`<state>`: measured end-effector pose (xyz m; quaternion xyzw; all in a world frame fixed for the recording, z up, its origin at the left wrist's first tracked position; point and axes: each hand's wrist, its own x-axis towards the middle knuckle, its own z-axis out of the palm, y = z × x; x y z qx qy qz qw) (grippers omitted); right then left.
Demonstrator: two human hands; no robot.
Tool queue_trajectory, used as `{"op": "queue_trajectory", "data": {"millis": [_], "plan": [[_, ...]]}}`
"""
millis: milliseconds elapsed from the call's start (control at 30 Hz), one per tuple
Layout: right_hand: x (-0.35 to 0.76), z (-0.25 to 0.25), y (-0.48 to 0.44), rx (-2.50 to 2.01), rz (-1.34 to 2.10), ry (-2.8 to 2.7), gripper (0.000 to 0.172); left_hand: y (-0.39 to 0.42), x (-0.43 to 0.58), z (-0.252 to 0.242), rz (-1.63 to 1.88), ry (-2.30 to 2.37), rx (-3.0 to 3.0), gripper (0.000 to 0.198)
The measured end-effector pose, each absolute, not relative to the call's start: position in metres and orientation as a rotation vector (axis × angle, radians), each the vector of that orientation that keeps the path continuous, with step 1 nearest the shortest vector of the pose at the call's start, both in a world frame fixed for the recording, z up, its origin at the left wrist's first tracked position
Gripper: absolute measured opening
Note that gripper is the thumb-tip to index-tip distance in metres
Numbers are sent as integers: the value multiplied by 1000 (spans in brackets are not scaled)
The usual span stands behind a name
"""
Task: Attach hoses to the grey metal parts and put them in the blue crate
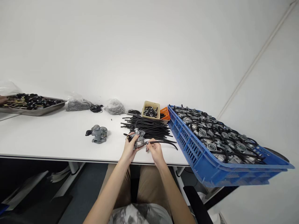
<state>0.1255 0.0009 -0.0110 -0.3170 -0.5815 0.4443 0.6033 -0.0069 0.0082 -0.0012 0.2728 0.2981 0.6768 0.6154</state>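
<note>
One head-worn view; the camera sits above the person's torso point(140, 214), facing forward and down; it looks closely on the left hand point(128, 151) and right hand point(156, 152) at the table point(58, 137) edge; its wide frame reaches the wall point(140, 46) beyond.

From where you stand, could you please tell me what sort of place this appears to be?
It looks like a small parts assembly workshop: a blue crate is packed with carburetors, black hoses lie in a pile, and one carburetor is in the person's grip.
</note>
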Motion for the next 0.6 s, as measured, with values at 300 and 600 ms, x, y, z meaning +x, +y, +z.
{"op": "queue_trajectory", "data": {"millis": [300, 600], "plan": [[123, -19, 2, -761, 1004, -1475, 23, 11, -4, 1, 1558, 787, 617, 50], [125, -12, 4, -705, 1078, -1238, 32, 8, -5, 1, 1545, 688, 582, 40]]}}
